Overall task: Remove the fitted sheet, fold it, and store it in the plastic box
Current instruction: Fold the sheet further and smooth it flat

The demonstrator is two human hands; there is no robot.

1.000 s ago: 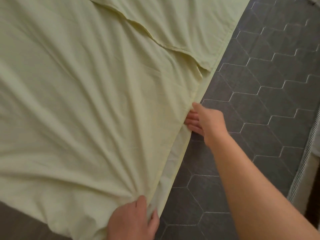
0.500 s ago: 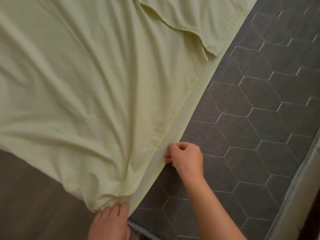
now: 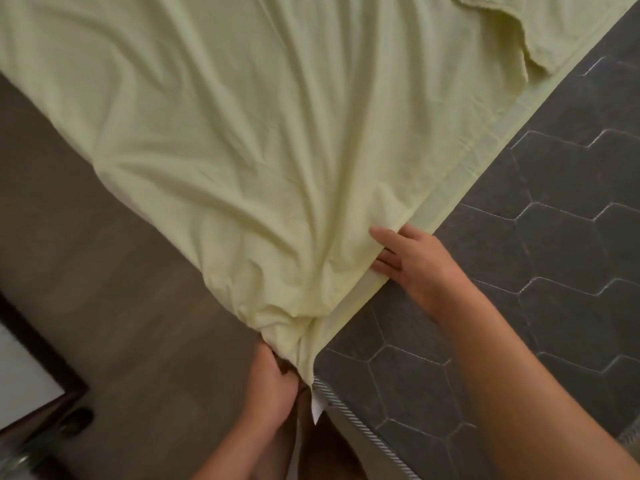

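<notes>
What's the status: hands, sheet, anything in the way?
Left hand grips the bunched corner of the fitted sheet at the mattress corner. Right hand pinches its hem. Sheet partly off, unfolded. Nothing visibly in the way.

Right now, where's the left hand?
Head view, bottom centre: the left hand grips the bunched corner of the fitted sheet at the mattress corner, beside the wood floor, down-left of the right hand.

No text is showing clearly enough to read; a small white tag is hanging at the mattress corner, blank or illegible.
</notes>
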